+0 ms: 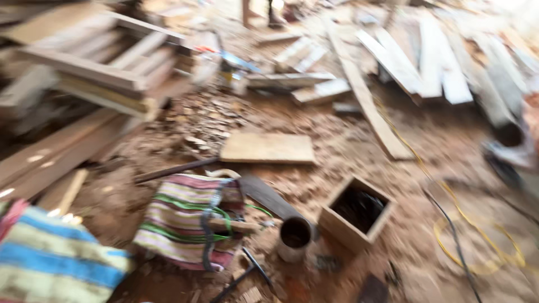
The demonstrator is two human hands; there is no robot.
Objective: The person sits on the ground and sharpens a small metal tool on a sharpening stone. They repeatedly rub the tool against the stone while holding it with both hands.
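Neither of my hands shows in the blurred head view. On the dirt floor in front of me lies a striped woven bag [188, 221] with green and dark straps. Right of it stands a small round tin [294, 238], open at the top. Beside the tin sits an open wooden box [356, 213] with dark contents. A flat rectangular board [268, 148] rests on the ground a little farther off.
Stacked timber frames [101, 62] fill the upper left. Loose planks [415, 62] lie scattered across the far right, one long plank [368, 101] running diagonally. A yellow cable [466, 219] and a black cable [452, 235] trail at right. A blue-striped cloth [50, 261] is at lower left.
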